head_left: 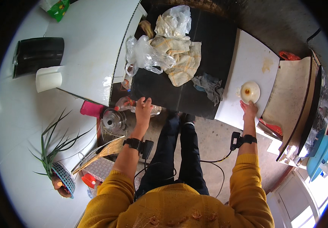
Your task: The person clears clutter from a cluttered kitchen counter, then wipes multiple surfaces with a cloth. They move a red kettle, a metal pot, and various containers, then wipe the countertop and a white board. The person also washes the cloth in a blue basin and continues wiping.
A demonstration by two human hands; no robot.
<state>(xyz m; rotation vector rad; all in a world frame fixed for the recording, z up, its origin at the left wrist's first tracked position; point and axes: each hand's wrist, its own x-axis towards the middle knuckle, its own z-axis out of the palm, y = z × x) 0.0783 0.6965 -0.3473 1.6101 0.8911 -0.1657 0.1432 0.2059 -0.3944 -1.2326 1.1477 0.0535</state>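
My right hand (248,109) has its fingers at the near rim of a small white bowl (250,92) over the white surface on the right; a brown spot shows inside the bowl. Nothing is in my left hand (143,109), raised with fingers apart near the front edge of the black table (158,91). On that table lie a checked beige cloth (185,61), a crumpled grey cloth (209,87) and clear plastic bags (149,55). Whether the bowl rests on the surface or is lifted cannot be told.
At the left are a white counter (87,51), a paper roll (49,79) and a blue basket (64,176) with long green leaves. A glass lid (113,119), plastic bottles (124,103) and a straw broom (104,151) are below. A light blue basin (320,158) is at the far right.
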